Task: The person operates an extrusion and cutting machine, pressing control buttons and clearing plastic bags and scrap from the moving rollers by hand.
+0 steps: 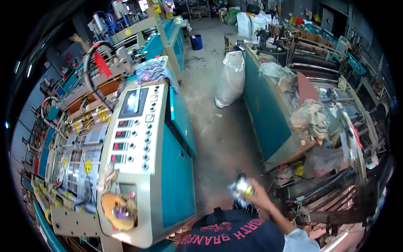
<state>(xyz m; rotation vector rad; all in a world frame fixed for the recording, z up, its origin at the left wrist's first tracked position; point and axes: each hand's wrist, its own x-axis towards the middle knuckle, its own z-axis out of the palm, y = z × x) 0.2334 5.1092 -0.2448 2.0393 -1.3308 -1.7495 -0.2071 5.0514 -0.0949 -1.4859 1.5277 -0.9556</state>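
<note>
The worker's right hand point(258, 195) pinched a crumpled, glossy plastic-film wad point(239, 189), silvery-white with yellow near the fingers, motion-blurred, just ahead of the dark top point(239, 235). Left hand's state couldn't be told.

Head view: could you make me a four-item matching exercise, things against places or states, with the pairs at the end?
1. right hand
2. white sack
3. blue bucket
4. tan ring-shaped roll

A. on the near end of the control cabinet
B. upright on the floor, beside the right-hand teal cabinet
C. holding a shiny, blurred bundle
D. farther back, near the left-hand teal machine

Pairs: 1-C, 2-B, 3-D, 4-A
</note>
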